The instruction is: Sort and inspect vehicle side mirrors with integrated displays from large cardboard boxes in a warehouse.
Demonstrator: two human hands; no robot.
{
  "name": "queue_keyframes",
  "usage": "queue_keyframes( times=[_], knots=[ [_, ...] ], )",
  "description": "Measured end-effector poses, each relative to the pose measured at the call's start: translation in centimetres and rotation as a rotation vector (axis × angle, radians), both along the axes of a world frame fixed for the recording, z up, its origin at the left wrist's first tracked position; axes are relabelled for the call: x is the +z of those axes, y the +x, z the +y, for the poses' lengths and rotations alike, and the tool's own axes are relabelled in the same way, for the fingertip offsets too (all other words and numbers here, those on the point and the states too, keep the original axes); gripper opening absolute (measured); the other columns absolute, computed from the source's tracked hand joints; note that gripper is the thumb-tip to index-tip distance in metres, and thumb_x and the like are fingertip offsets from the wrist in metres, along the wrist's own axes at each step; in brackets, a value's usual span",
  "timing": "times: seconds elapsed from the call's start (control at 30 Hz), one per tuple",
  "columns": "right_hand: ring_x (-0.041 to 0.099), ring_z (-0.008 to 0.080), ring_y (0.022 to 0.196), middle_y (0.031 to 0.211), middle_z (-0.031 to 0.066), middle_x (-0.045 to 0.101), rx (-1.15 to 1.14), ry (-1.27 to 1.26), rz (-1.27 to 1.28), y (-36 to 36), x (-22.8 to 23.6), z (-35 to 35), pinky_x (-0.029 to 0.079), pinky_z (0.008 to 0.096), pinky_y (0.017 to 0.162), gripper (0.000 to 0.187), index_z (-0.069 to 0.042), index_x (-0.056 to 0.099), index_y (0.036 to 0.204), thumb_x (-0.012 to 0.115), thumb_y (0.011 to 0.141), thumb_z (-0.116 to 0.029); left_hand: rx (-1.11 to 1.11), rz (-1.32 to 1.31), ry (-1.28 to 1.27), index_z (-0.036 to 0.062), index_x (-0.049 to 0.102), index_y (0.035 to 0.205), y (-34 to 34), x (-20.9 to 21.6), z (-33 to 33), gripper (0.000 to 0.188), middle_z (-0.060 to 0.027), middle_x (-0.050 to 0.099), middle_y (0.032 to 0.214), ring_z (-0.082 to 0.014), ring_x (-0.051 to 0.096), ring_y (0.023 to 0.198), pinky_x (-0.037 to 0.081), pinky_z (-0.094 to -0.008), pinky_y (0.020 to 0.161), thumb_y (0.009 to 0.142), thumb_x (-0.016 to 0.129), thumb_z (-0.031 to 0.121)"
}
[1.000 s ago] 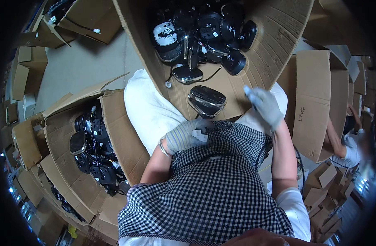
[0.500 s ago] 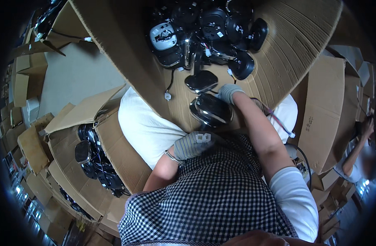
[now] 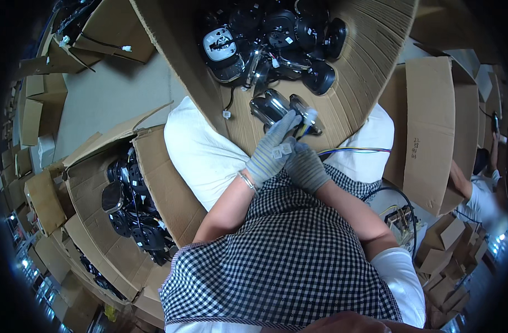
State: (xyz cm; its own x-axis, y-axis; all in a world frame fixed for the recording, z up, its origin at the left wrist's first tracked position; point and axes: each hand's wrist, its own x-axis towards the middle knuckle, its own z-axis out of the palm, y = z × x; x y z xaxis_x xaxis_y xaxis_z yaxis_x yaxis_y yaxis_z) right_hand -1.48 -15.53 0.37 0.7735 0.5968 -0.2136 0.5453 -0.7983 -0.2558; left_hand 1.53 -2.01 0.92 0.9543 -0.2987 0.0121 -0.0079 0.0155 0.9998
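Note:
My left hand (image 3: 269, 154), in a grey striped glove, is closed at the front of the open cardboard box (image 3: 240, 125). A white wire connector (image 3: 282, 150) sits between it and my right hand (image 3: 308, 168), also gloved and closed. Yellow and blue wires (image 3: 304, 130) rise from between my fingers to a blurred white plug (image 3: 311, 114). Several coloured wires (image 3: 354, 150) run off to the right across my thigh. Just beyond my fingertips lie two glossy black rounded housings, a left one (image 3: 269, 106) and a right one (image 3: 305, 110). My fingers hide their near ends.
Deeper in the box are piled several black housings (image 3: 282, 30), one with a pale grey face (image 3: 219, 44). A carton of similar parts (image 3: 136, 208) stands at my left. At right are another carton (image 3: 428, 133), a wired device (image 3: 402, 225) and another person's arm (image 3: 461, 180).
My right hand has drawn back from the housings to meet my left, which has moved up and forward. The coloured wires now stretch from my hands. The near housings have shifted.

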Motion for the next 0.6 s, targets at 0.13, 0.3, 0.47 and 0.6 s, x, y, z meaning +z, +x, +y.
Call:
queue_keyframes(
  times=[0.13, 0.3, 0.47, 0.6],
  knots=[
    [0.057, 0.0299, 0.089, 0.093, 0.0133, 0.060, 0.190, 0.135, 0.158, -0.6, -3.6, 0.0, 0.047, 0.0391, 0.074, 0.018, -0.002, 0.059, 0.088, 0.047, 0.080, -0.014, -0.089, 0.162, -0.175, 0.0020, 0.035, 0.136, -0.4, -0.3, -0.2, 0.049, -0.0064, 0.052, 0.121, -0.0120, 0.049, 0.106, 0.039, -0.0231, 0.092, 0.092, 0.050, 0.017],
    [0.055, 0.0226, 0.062, 0.073, 0.0071, 0.056, 0.319, 0.394, -0.042, -0.6, -1.7, -3.4, 0.047, 0.0309, 0.059, 0.031, 0.000, 0.058, 0.102, 0.051, 0.088, -0.026, 0.014, 0.446, -0.281, 0.0021, 0.048, 0.127, -1.2, -0.5, 1.8, 0.042, 0.0004, 0.055, 0.113, -0.0037, 0.050, 0.091, 0.041, -0.0171, 0.082, 0.091, 0.055, 0.023],
    [0.039, 0.0074, 0.054, 0.062, -0.0025, 0.043, -0.545, 1.071, 0.883, 1.6, 5.9, -4.4, 0.033, 0.0213, 0.050, 0.040, -0.001, 0.060, 0.098, 0.049, 0.092, -0.039, 0.007, 0.198, 0.111, 0.0043, 0.060, 0.113, -1.6, 0.2, 1.5, 0.035, -0.0056, 0.063, 0.097, -0.0122, 0.058, 0.086, 0.046, -0.0242, 0.076, 0.087, 0.061, 0.028],
    [0.036, 0.0045, 0.050, 0.057, -0.0036, 0.044, -0.543, 1.080, 0.860, 2.5, 6.0, -4.4, 0.027, 0.0193, 0.047, 0.045, -0.001, 0.064, 0.089, 0.052, 0.089, -0.045, -0.011, 0.130, 0.148, 0.0048, 0.062, 0.110, -1.7, -0.4, 2.0, 0.031, -0.0084, 0.064, 0.095, -0.0166, 0.060, 0.084, 0.047, -0.0264, 0.075, 0.082, 0.062, 0.017]
  ],
)
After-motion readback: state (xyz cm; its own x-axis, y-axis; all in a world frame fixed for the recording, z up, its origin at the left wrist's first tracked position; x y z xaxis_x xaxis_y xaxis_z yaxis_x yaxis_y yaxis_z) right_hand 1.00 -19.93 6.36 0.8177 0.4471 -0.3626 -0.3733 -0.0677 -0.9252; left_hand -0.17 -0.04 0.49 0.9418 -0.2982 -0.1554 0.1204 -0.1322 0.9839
